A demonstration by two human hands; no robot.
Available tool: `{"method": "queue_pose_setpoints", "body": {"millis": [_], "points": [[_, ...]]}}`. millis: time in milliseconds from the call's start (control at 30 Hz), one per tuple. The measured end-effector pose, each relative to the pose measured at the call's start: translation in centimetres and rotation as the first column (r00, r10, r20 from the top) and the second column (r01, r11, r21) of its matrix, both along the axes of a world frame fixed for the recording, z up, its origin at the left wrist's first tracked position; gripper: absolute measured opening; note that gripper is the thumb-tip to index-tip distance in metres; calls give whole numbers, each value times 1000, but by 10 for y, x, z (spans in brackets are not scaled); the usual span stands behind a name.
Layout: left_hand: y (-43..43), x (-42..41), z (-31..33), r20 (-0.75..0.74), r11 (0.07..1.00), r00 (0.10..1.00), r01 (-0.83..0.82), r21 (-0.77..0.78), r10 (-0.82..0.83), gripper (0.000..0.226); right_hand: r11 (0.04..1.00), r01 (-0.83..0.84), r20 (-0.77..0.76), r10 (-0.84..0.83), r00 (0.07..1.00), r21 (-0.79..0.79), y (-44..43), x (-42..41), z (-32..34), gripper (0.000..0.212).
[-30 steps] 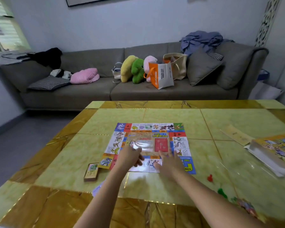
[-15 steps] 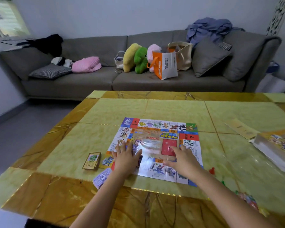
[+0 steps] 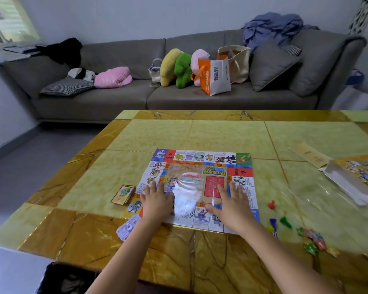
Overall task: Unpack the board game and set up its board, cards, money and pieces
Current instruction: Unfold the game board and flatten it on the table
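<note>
The colourful paper game board (image 3: 200, 166) lies unfolded on the yellow marble table (image 3: 221, 134). My left hand (image 3: 156, 201) presses flat on its near left part, fingers spread. My right hand (image 3: 232, 203) presses flat on its near right part. A deck of cards (image 3: 123, 194) sits just left of the board. Purple play money (image 3: 129, 228) pokes out by my left forearm. Red (image 3: 271, 204), green (image 3: 285, 221) and blue (image 3: 273, 222) pawns stand right of the board, with a small die (image 3: 275, 234) near them.
The opened game box (image 3: 357, 179) and a beige paper strip (image 3: 308, 154) lie at the table's right. Small colourful pieces (image 3: 312, 242) are scattered at the near right. A grey sofa (image 3: 136, 92) with cushions, plush toys and bags stands behind the table.
Both hands have slid apart across the board, the left toward the left side and the right toward the right. The view has tilted downward, showing more of the near table.
</note>
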State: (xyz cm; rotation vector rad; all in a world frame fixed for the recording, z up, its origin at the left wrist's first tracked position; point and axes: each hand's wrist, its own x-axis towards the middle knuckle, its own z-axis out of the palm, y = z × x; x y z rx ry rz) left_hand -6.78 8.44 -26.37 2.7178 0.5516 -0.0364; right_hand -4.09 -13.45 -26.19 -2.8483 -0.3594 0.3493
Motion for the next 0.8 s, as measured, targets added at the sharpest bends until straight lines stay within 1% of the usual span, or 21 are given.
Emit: {"method": "queue_pose_setpoints", "body": {"millis": [100, 167, 200, 267, 300, 367, 400, 500, 533, 733, 800], "points": [[-2, -2, 4, -69, 998, 998, -4, 66, 9, 54, 1000, -8, -1, 8, 1000, 9, -4, -9, -1, 88], [-6, 0, 9, -107, 994, 994, 34, 103, -23, 52, 1000, -15, -8, 15, 1000, 9, -9, -15, -2, 92], [-7, 2, 11, -77, 992, 995, 66, 109, -58, 50, 1000, -23, -4, 23, 1000, 7, -8, -16, -2, 96], [-14, 4, 12, -15, 978, 983, 186, 91, -185, 49, 1000, -20, 8, 20, 1000, 11, -9, -22, -1, 105], [-19, 5, 11, -14, 966, 968, 250, 71, -250, 51, 1000, -9, 18, 9, 1000, 15, -9, -26, -1, 105], [-26, 3, 8, -75, 945, 943, 327, 33, -324, 59, 1000, 12, 38, -13, 999, 26, -10, -33, -3, 98], [-28, 2, 7, -105, 939, 936, 342, 34, -337, 62, 999, 18, 50, -20, 999, 33, -11, -35, -4, 100], [-30, 0, 2, -115, 931, 931, 357, 77, -347, 62, 999, 18, 75, -20, 997, 35, -15, -38, -9, 128], [-32, -1, 1, -111, 931, 931, 356, 84, -347, 62, 999, 24, 80, -26, 996, 37, -16, -39, -10, 132], [-41, -12, -5, -95, 932, 940, 339, 130, -329, 63, 997, 53, 134, -59, 989, 52, -28, -43, -17, 118], [-43, -13, -4, -95, 933, 941, 335, 131, -324, 64, 996, 66, 146, -75, 986, 67, -33, -45, -17, 107]]}}
